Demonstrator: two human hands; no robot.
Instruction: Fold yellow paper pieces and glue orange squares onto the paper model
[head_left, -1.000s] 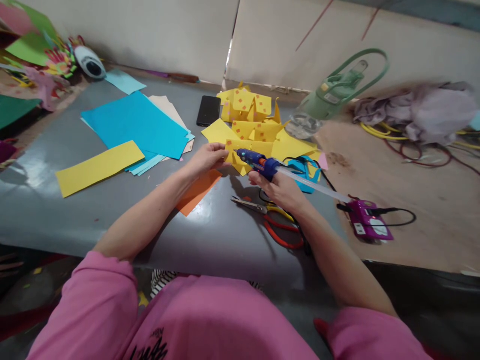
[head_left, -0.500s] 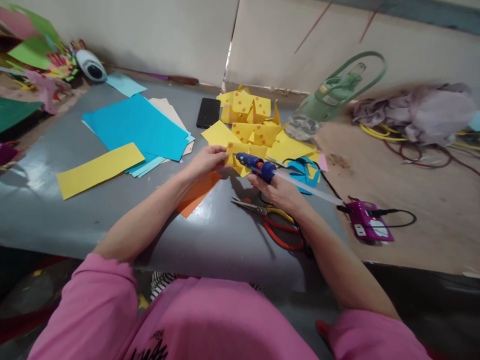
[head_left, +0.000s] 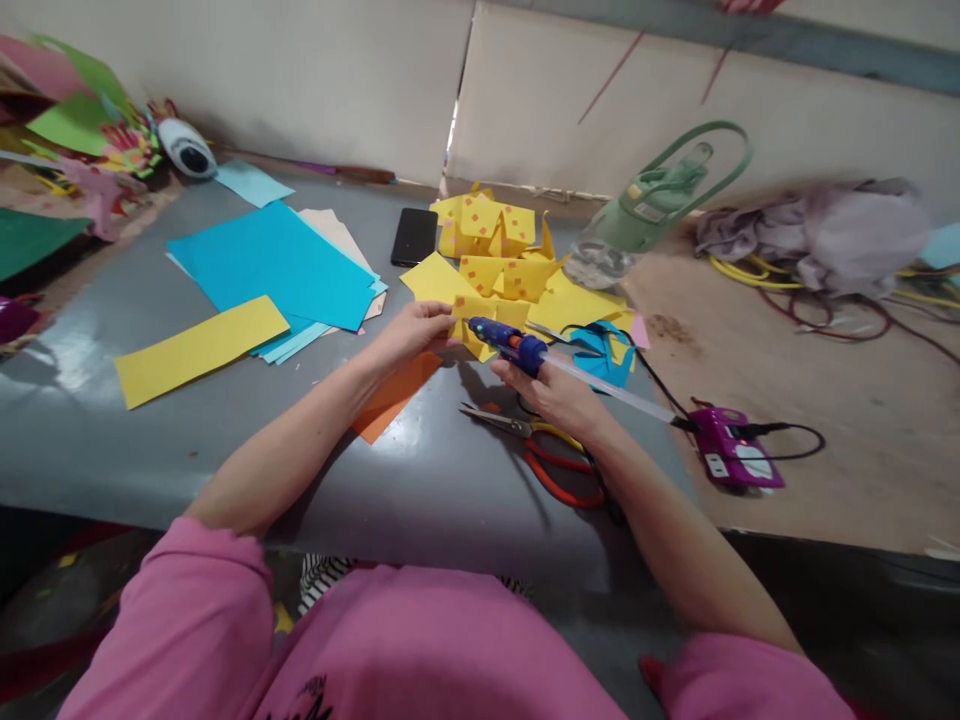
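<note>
A blue glue gun (head_left: 501,338) with a long clear glue stick out of its back is gripped in my right hand (head_left: 556,392). Its nozzle points left, at the edge of a folded yellow paper piece (head_left: 491,312). My left hand (head_left: 421,330) is closed on that yellow piece, pinching its left side between thumb and fingers. Behind it stand more folded yellow paper shapes (head_left: 504,275) with small orange squares on them. Scissors (head_left: 551,450) with red and yellow handles lie below my right hand. An orange sheet (head_left: 394,398) rests under my left wrist.
Blue sheets (head_left: 270,260) and a yellow strip (head_left: 202,350) lie to the left. A black phone (head_left: 415,237) is behind my left hand. At right stand a green bottle (head_left: 637,215) and a purple power strip (head_left: 735,447) with cables. Grey cloth (head_left: 840,235) lies farther back.
The camera view has shifted slightly, so the table appears a little lower. The glue gun's nozzle has moved slightly left along the yellow piece; both hands keep their hold.
</note>
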